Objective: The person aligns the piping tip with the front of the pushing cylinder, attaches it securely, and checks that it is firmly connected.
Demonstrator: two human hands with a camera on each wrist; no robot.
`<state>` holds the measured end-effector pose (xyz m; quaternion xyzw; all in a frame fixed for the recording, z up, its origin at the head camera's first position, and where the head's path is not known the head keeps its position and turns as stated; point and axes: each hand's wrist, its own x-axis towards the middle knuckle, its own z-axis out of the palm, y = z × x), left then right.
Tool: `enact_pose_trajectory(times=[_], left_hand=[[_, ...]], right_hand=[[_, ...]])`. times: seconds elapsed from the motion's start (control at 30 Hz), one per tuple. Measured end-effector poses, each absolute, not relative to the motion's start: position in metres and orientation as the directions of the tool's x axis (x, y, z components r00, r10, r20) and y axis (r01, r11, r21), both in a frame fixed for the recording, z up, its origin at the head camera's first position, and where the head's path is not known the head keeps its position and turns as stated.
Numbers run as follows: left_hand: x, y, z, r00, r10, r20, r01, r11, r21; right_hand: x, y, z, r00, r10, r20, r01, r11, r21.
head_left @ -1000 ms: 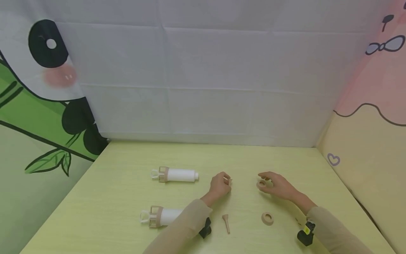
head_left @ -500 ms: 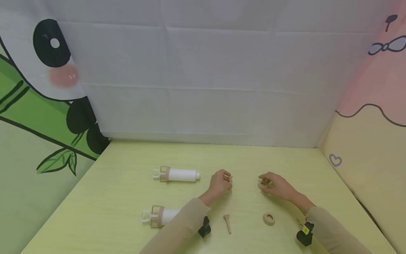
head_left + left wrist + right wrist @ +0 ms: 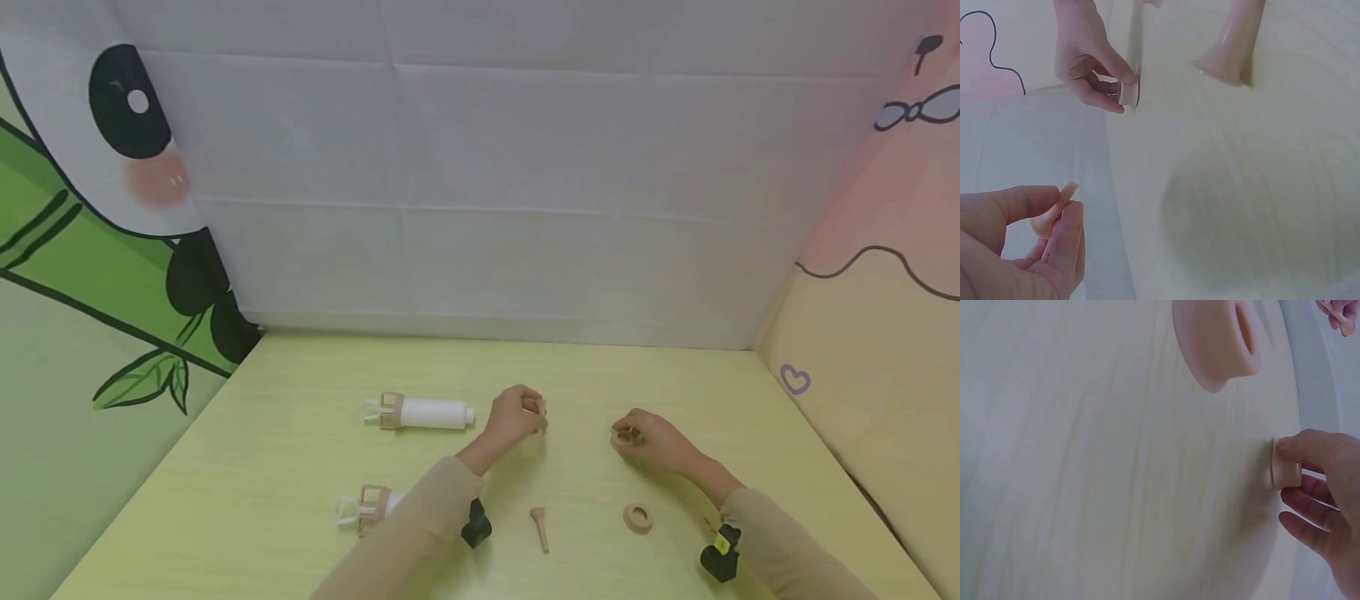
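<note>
Between the thumb and fingers of my left hand (image 3: 513, 417) is a small beige funnel-shaped piece (image 3: 1054, 215) with a thin stem, held up off the table. My right hand (image 3: 656, 442) pinches a beige flanged ring (image 3: 1286, 472) by its sides, right at the table surface, thumb on one side and fingers on the other. A matching ring (image 3: 637, 529) lies nearer the front, below the right hand. Left of that ring, a second funnel-shaped piece (image 3: 540, 531) with a long stem lies on the table.
Two white cylinders with beige cage-like ends lie on the left: the far cylinder (image 3: 433, 413) in full view, the near one's cage end (image 3: 372, 510) partly behind the left sleeve (image 3: 420, 525). A white sheet (image 3: 502, 208) hangs along the table's back edge (image 3: 502, 339).
My left hand has lifted and moved slightly farther back with the funnel-shaped piece. The right fingers have drawn in on the ring, which stays about where it was.
</note>
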<state>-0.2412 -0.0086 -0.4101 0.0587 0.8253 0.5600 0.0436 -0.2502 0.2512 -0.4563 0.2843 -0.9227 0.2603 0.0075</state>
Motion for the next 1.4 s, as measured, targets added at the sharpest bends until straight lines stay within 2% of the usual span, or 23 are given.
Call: enact_pose_trajectory(times=[0.33,0.73,1.4], left_hand=[[-0.241,-0.025,-0.392,-0.984,0.178,0.013,0.077,0.356,0.931],[-0.242,-0.039,-0.386,-0.980,0.197,-0.004,0.067,0.352,0.934],[-0.236,-0.048,-0.389,-0.971,0.239,0.021,0.096,0.307,0.947]], right_hand=[[-0.249,0.251,-0.451,-0.845,-0.505,0.178,-0.524,0.714,-0.465],[-0.252,0.243,-0.436,-0.784,-0.575,0.232,-0.613,0.659,-0.436],[-0.235,0.194,-0.415,-0.681,-0.615,0.398,-0.728,0.509,-0.459]])
